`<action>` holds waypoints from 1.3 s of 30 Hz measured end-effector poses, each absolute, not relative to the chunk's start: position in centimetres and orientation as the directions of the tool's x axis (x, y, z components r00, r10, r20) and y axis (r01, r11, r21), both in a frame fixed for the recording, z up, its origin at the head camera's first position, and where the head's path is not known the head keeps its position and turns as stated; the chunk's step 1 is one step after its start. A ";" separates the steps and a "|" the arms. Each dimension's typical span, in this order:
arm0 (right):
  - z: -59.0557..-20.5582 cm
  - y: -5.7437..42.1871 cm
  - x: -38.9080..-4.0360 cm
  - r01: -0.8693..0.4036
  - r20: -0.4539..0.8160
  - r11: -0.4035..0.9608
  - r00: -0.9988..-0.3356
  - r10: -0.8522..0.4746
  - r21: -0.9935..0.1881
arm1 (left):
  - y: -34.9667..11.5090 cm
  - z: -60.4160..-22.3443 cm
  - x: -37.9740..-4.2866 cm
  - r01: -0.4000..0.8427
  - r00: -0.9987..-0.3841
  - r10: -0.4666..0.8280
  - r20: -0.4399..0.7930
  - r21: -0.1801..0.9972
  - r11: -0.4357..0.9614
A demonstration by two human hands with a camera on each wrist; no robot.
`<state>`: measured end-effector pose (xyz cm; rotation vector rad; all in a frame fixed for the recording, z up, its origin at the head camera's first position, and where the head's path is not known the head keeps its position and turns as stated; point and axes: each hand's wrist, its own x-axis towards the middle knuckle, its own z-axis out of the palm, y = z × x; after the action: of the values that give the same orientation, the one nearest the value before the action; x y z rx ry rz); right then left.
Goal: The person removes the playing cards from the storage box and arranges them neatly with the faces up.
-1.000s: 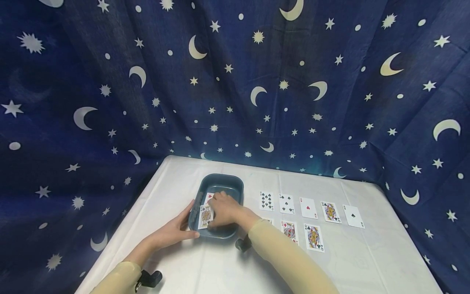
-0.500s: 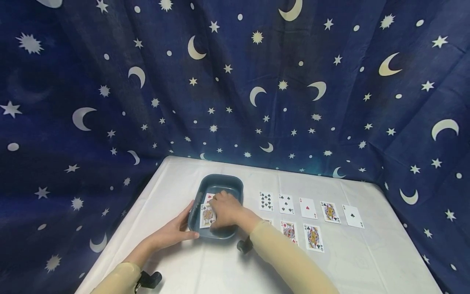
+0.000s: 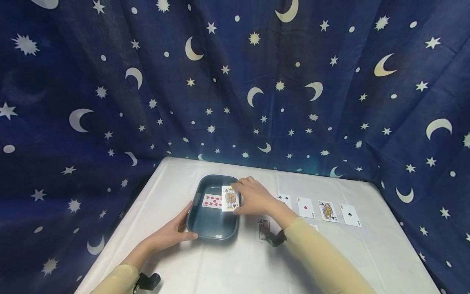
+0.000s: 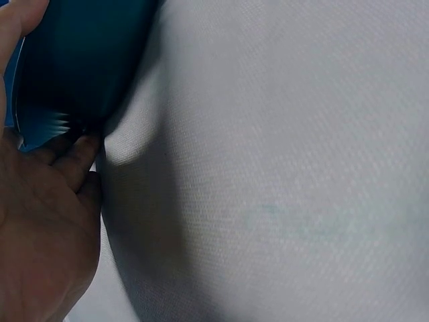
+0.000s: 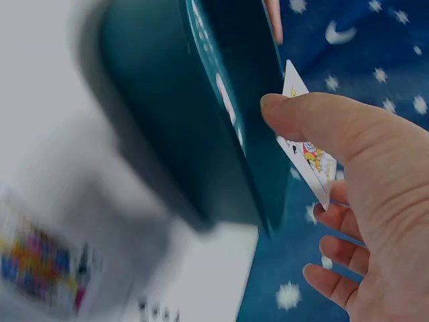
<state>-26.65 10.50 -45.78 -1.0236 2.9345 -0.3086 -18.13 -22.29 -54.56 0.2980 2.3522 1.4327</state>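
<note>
My left hand (image 3: 170, 233) grips the near left corner of a dark blue tray (image 3: 216, 234). In the left wrist view, the fingers (image 4: 70, 161) press against the tray's outer side. My right hand (image 3: 254, 199) pinches a face card of spades (image 3: 229, 199) between thumb and fingers, over the tray's right rim. The right wrist view shows the thumb (image 5: 301, 117) across that card, its other fingers loosely bent below. Inside the tray, a playing card with several red hearts (image 3: 211, 201) lies sideways, its right end hidden by the held card.
To the right, a row of face-up cards includes a partly hidden black-suit card (image 3: 283, 198), an ace of hearts (image 3: 305, 207), a face card (image 3: 328, 211) and an ace of clubs (image 3: 350, 214). Another face card (image 3: 263, 229) lies below my right wrist. A starry curtain (image 3: 235, 90) hangs behind.
My right hand has lifted the face card off the hearts card and moved it right to the tray's rim. More hearts now show. My left hand keeps its hold.
</note>
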 end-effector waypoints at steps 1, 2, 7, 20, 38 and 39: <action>-45.6 11.5 -26.6 -0.602 0.054 0.773 -0.795 -0.604 -0.201 | -22.3 -54.5 -18.1 -0.008 -0.909 0.365 -0.199 0.886 0.463; -45.5 12.5 -26.6 -0.585 0.059 0.782 -0.807 -0.587 -0.214 | -22.2 -54.5 -18.1 -0.007 -0.909 0.365 -0.200 0.885 0.466; -45.6 17.9 -26.2 -0.516 0.081 0.814 -0.853 -0.515 -0.265 | -22.3 -54.6 -18.0 0.001 -0.907 0.373 -0.194 0.886 0.464; -47.9 31.0 -23.2 -0.348 0.029 0.884 -0.933 -0.358 -0.311 | -22.5 -54.7 -18.1 0.008 -0.902 0.393 -0.179 0.903 0.429; -51.4 40.5 -17.1 -0.242 -0.073 0.931 -0.960 -0.271 -0.274 | -22.3 -54.7 -18.1 -0.009 -0.903 0.382 -0.199 0.896 0.445; -51.5 40.7 -16.9 -0.235 -0.077 0.933 -0.961 -0.264 -0.273 | -22.3 -54.7 -18.1 -0.007 -0.902 0.384 -0.197 0.896 0.444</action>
<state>-16.93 40.68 -51.54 -0.3854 2.9776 -0.3997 -18.11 -22.28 -54.72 0.3196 2.3286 1.4469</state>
